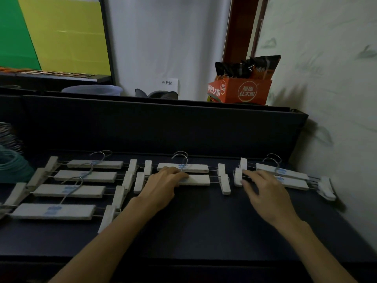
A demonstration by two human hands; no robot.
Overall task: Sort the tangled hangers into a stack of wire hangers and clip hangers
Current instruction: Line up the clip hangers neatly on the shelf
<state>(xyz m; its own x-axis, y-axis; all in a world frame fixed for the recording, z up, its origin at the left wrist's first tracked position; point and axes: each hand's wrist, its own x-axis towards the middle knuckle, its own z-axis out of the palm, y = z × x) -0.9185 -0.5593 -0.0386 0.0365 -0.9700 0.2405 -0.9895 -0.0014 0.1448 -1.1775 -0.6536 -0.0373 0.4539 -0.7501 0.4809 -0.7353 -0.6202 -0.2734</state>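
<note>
Dark blue covering spreads over the table (204,221) where the person works, and a low dark panel (163,123) stands along its far edge, beyond both hands. Behind that panel, further than the right hand, an orange carton (247,91) with dark snack packets (248,67) stands against the pale wall.

The left hand (163,183) lies palm down with its fingers stretched forward. The fingertips press on the near one of two white clip hangers (195,179) that lie just in front of it, one behind the other; their metal hooks point away from the person. The fingers are not curled round anything.

The right hand (263,189) is also flat and relaxed, fingers spread. Its fingertips touch the left clip (238,179) of another pair of clip hangers (289,178), which lies under and to the right of this hand, slightly turned. It grips nothing.

Between the two hands one white clip (225,185) of the middle pair rests on the cloth.

To the left of the left hand, four more clip hangers (61,190) lie in a row stepping toward the person, each a little apart from the next. Further left, at the frame edge, a bundle of teal and grey wire hangers (11,158) is partly seen.
</note>
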